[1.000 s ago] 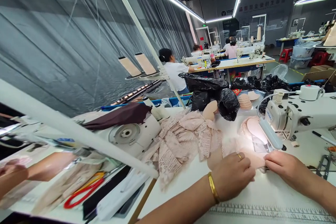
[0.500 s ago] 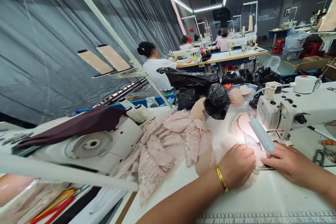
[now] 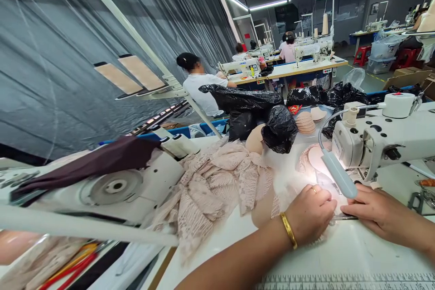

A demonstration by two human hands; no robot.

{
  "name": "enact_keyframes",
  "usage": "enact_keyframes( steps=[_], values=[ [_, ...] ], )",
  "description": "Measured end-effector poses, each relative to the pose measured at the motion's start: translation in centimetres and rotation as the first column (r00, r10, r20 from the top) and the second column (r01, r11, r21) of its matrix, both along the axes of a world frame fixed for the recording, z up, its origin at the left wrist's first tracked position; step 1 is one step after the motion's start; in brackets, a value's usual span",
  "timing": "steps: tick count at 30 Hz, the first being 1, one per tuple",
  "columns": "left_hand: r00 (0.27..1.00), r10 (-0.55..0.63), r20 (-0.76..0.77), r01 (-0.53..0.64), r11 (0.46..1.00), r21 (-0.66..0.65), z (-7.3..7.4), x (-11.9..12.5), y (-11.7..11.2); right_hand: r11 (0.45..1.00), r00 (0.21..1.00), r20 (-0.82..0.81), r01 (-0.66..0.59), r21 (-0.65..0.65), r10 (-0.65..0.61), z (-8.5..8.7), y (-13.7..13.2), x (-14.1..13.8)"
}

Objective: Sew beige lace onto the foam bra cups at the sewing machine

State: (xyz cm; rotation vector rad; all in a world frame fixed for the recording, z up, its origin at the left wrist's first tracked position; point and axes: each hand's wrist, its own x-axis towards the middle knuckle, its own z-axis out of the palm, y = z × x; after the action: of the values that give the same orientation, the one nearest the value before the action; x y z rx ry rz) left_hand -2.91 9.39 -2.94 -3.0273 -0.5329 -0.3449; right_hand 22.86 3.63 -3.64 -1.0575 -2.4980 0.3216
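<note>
My left hand (image 3: pixel 311 213), with a gold bangle and a ring, rests curled on a pale pink lace piece (image 3: pixel 292 190) lying on the white table, pressing it down near the needle area. My right hand (image 3: pixel 369 208) lies just to its right, fingers pinched on the same fabric under the lamp (image 3: pixel 338 174) of the white sewing machine (image 3: pixel 384 138). The fabric's brightly lit edge sits between both hands. A heap of pink lace pieces (image 3: pixel 217 181) lies left of my left hand.
A second sewing machine with dark cloth (image 3: pixel 102 181) stands at left, red-handled scissors (image 3: pixel 73 267) below it. Black plastic bags (image 3: pixel 268 122) and stacked foam cups (image 3: pixel 304 122) sit behind. Other people work at tables (image 3: pixel 295 70) further back. A printed ruler (image 3: pixel 340 281) runs along the near edge.
The view has swung left and slightly down. Both hands have edged toward the machine's needle while staying on the fabric.
</note>
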Motion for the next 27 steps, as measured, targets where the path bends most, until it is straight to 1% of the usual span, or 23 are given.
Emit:
enact_keyframes(
  steps=[3, 7, 10, 13, 15, 19, 22, 27],
  values=[
    [1.000, 0.002, 0.021, -0.002, 1.000, 0.014, -0.1, 0.1, 0.0, 1.000, 1.000, 0.000, 0.017, -0.014, -0.017, -0.2, 0.0, 0.1],
    [1.000, -0.024, 0.017, 0.024, 1.000, 0.005, -0.3, 0.4, 0.5, 0.996, 0.996, 0.010, 0.093, 0.015, -0.093, -0.6, 0.0, -0.2],
    [0.999, -0.046, 0.001, 0.046, 0.999, -0.014, -0.5, 0.7, 1.1, 0.993, 0.993, -0.026, 0.116, 0.028, -0.115, -0.6, 0.1, -0.5],
    [0.997, -0.071, 0.027, 0.072, 0.997, -0.031, -0.7, 1.1, 2.0, 0.991, 0.989, -0.056, 0.136, 0.015, -0.135, -0.6, 0.4, -0.5],
    [0.996, -0.078, 0.034, 0.079, 0.997, -0.024, -0.8, 1.3, 2.7, 0.987, 0.986, -0.037, 0.161, 0.012, -0.160, -0.8, 0.6, -0.4],
    [0.996, -0.083, 0.016, 0.083, 0.996, -0.015, -1.0, 1.8, 4.1, 0.973, 0.971, 0.054, 0.231, 0.002, -0.231, -1.5, 0.7, -0.3],
    [0.994, -0.100, 0.032, 0.100, 0.995, -0.021, -1.3, 1.9, 4.8, 0.962, 0.961, 0.056, 0.272, 0.004, -0.272, -1.6, 0.6, -0.4],
    [0.995, -0.084, 0.048, 0.085, 0.996, -0.024, -1.7, 2.1, 5.0, 0.965, 0.965, 0.004, 0.262, 0.014, -0.263, -1.3, 0.6, -0.4]
  ],
)
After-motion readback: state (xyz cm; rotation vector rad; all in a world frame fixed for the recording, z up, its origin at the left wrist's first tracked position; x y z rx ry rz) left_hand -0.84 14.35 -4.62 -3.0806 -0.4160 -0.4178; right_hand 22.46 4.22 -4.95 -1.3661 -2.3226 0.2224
